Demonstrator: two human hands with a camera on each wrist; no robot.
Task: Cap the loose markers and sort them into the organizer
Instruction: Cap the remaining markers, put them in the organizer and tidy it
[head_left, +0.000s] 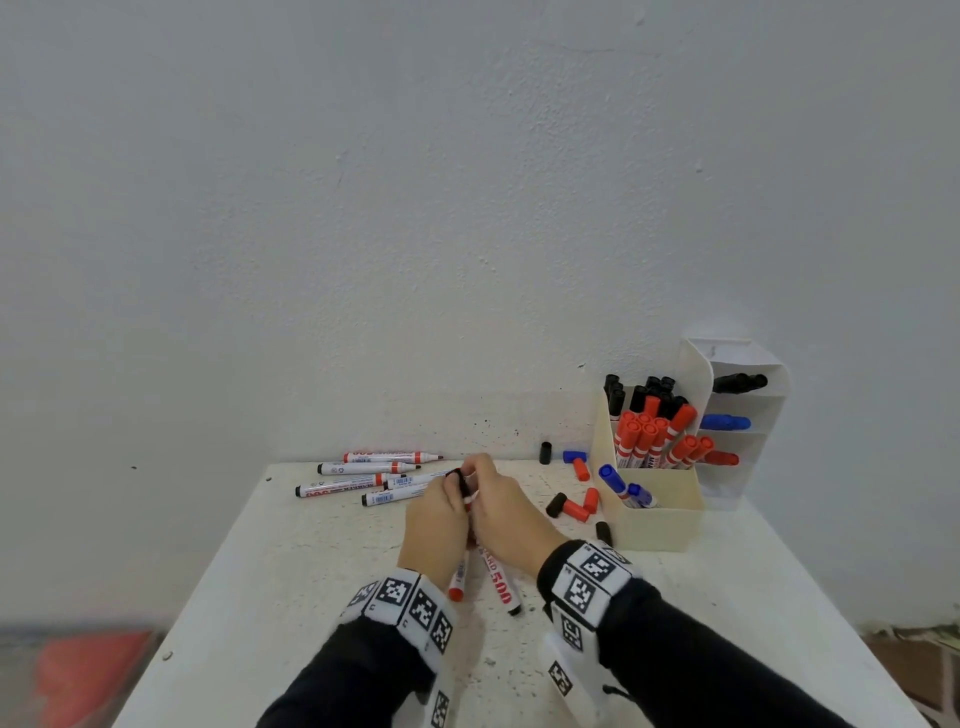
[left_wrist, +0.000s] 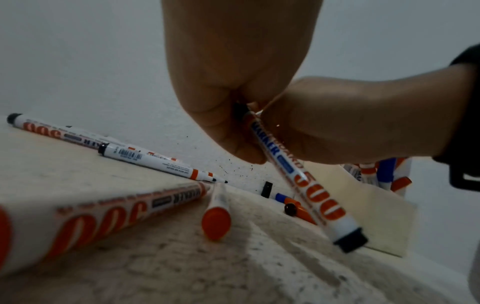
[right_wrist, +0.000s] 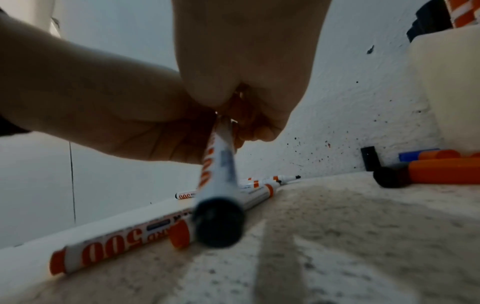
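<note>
Both hands meet above the middle of the white table (head_left: 727, 597). My right hand (head_left: 488, 483) grips the barrel of a white marker (head_left: 500, 584) printed "500", whose black end points back at me. My left hand (head_left: 449, 491) pinches a black cap (head_left: 460, 480) at the marker's hidden tip. In the left wrist view the marker (left_wrist: 306, 181) slants down to the right from my left hand (left_wrist: 233, 98). The right wrist view shows its black end (right_wrist: 218, 222) close up, below my right hand (right_wrist: 249, 86). The cream organizer (head_left: 654, 525) holds red, black and blue capped markers.
Several uncapped markers (head_left: 366, 468) lie at the table's back left, and a red-ended one (head_left: 457, 587) lies under my left hand. Loose black (head_left: 545, 453), blue (head_left: 575, 457) and red caps (head_left: 590, 500) are scattered left of the organizer. A white tiered rack (head_left: 743, 400) stands behind it.
</note>
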